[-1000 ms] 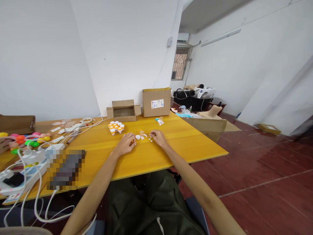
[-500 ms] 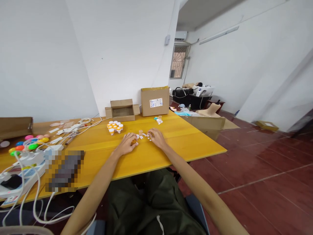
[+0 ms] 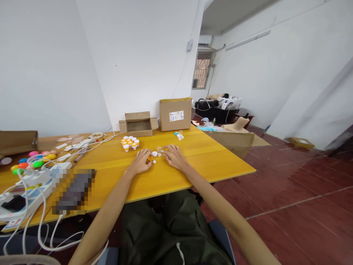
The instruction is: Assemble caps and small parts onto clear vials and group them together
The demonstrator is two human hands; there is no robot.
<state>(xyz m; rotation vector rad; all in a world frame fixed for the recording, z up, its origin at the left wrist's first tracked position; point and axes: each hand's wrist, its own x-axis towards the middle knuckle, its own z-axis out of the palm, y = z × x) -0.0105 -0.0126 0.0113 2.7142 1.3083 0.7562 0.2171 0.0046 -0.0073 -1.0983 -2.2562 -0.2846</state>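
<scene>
Within the curve of your left grip (image 3: 142, 162), an orange round piece (image 3: 150, 158) sits between the thumb and the bent fingers; you have it at the fingertips, though I cannot tell whether they clasp it or merely rest around it. Your right grip (image 3: 174, 157) is low over the table (image 3: 220, 162), palm down with fingers reaching inward, and I cannot tell whether its fingertips pinch anything.

Between the two grips lie a white disc (image 3: 154, 154), nearer your left one, and a small white piece (image 3: 154, 161) just on the near side of that disc. Some white bits (image 3: 160, 154) lie just beside your right fingertips, and a clear little cup (image 3: 159, 148) stands just beyond them.

Past your left grip, up and to its left, you have a cluster of white-and-orange containers (image 3: 130, 142) standing close together. Beyond your right grip lie more white pieces (image 3: 180, 137) next to a teal piece (image 3: 176, 133). Farther off, past both grips, an open carton (image 3: 137, 117) stands beside a taller cardboard box (image 3: 167, 125) with a label.
</scene>
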